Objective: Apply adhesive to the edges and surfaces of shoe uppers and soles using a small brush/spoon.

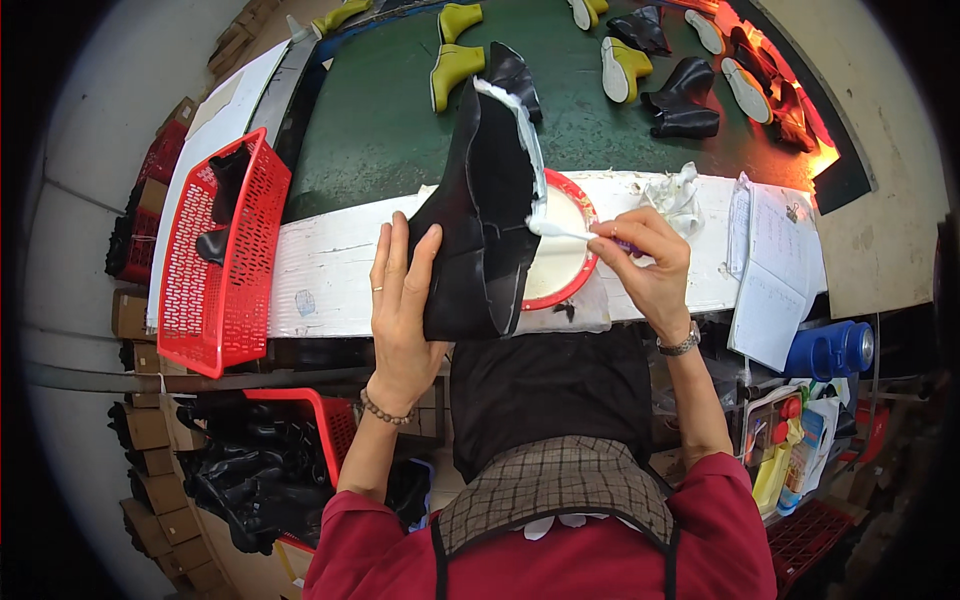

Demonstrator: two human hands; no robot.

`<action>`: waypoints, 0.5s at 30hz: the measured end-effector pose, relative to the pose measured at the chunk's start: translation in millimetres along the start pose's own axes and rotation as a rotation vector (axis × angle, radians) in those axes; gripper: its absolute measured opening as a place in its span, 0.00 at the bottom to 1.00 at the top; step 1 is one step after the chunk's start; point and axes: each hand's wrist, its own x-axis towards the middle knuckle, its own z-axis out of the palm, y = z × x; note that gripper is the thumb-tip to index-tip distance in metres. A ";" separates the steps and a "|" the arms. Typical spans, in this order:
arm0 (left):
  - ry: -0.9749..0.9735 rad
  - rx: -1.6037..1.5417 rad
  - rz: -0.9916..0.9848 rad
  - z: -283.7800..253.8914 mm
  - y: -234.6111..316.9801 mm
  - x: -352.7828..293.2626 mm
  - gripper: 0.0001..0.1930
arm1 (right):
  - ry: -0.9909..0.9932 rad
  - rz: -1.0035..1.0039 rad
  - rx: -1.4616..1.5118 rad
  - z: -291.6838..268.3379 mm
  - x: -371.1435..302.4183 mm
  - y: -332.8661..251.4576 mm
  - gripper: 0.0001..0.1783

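The left hand (402,300) grips a black boot upper (478,215) from behind, fingers spread flat along its back and thumb wrapped round its lower part, holding it upright just over the near edge of the white bench (330,265). The right hand (648,262) is pinched shut on a small brush (562,232), whose white-loaded tip meets the boot's right edge; a strip of white paste already runs along the boot's upper rim. Directly behind the boot, and half hidden by it, sits a red-rimmed dish of white glue (565,255). To the boot's left a red plastic basket (222,255) leans over the bench edge with dark pieces inside. Beyond the boot lies the green conveyor belt (390,130) carrying yellow-green boots (452,68) and more black ones. To the right of the boot, past the brush hand, lie a crumpled white rag (678,195) and an open notebook (775,265).

The risks, as I judge them: the loaded brush could drip onto the boot's outer face or the person's dark apron, since the boot hangs clear of the dish. The one-handed grip might let the boot twist, smearing the wet strip. Whether the brush bristles actually touch the material is hard to say at this angle.
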 end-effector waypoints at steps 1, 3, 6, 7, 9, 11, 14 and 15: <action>0.028 0.018 0.017 1.6 -1.3 2.3 0.43 | -0.018 0.003 0.020 0.7 -2.7 -2.7 0.10; 0.053 0.035 0.030 5.7 -4.8 6.9 0.42 | -0.039 -0.003 0.048 1.0 -6.7 -7.4 0.10; 0.118 0.096 0.081 13.1 -12.5 14.9 0.42 | -0.060 0.001 0.098 1.7 -11.3 -12.9 0.09; 0.123 0.133 0.089 15.2 -15.2 17.3 0.42 | -0.087 0.001 0.113 1.5 -12.6 -14.2 0.09; 0.126 0.167 0.097 20.6 -19.4 21.2 0.43 | -0.114 0.002 0.125 1.3 -15.3 -15.6 0.08; 0.116 0.148 0.072 25.8 -22.4 23.6 0.48 | -0.180 0.042 0.127 1.9 -17.7 -14.7 0.09; 0.068 0.141 0.038 28.1 -25.8 22.5 0.51 | -0.200 0.035 0.089 1.5 -18.2 -7.0 0.08; 0.035 0.184 -0.002 24.4 -27.9 20.2 0.52 | -0.200 0.036 0.090 0.4 -16.7 -2.2 0.08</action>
